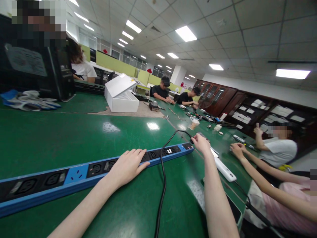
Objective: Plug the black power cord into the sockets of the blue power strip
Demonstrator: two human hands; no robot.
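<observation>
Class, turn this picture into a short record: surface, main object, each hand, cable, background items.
Surface: green tabletop
Main object: long blue-and-black power strip
Left hand: resting on the power strip
Right hand: holding the black cable near its end, by the strip's far end
Cable path: crosses over the strip; whether it is plugged in cannot be told
Background items: white box with tilted lid; gloves at left
</observation>
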